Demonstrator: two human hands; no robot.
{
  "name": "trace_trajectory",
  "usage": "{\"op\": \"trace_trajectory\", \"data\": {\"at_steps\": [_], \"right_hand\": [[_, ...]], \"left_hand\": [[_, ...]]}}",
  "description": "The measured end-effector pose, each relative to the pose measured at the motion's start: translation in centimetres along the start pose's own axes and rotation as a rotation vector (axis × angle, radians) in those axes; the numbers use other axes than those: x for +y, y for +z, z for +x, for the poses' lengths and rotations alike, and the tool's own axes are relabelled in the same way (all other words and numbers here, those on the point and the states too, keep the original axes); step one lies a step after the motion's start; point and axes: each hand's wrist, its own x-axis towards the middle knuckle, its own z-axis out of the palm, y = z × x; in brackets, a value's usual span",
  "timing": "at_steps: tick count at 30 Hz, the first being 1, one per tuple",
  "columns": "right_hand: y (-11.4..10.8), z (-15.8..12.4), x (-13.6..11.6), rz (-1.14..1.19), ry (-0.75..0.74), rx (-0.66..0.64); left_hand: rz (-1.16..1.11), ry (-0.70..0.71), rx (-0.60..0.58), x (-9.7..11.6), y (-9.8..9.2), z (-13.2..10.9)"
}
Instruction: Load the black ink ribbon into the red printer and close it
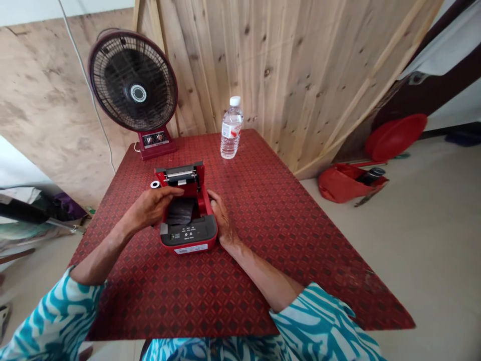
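A small red and black printer stands on the patterned red table, its lid raised at the back. Inside its bay lies a dark, flat piece. My left hand reaches over the printer's left side, fingers stretched out across the opening; nothing shows in its grasp. Against the printer's right wall rests my right hand, its fingers curled along the side. A small white roll with a dark centre is just behind my left hand, beside the raised lid.
A maroon fan stands at the table's back left. Behind the printer, to the right, is an upright clear bottle. The red table meets a wooden wall. On the floor at right sits a red bag.
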Motion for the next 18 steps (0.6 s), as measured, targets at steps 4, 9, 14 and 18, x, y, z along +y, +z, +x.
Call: {"op": "trace_trajectory", "data": {"at_steps": [4,9,14,18], "right_hand": [[-0.1,0.2,0.2,-0.006,-0.024,-0.018],[-0.2,0.2,0.1,0.000,-0.023,-0.013],[-0.1,0.2,0.2,0.006,-0.037,-0.002],[0.0,0.4,0.6,0.014,-0.033,0.009]], "left_hand": [[0.293,0.048,-0.177,0.2,-0.4,2.5],[0.532,0.095,-0.217,0.2,-0.2,2.4],[0.526,0.224,-0.255,0.5,0.7,1.7],[0.502,0.173,-0.228,0.9,2.0,2.0]]}}
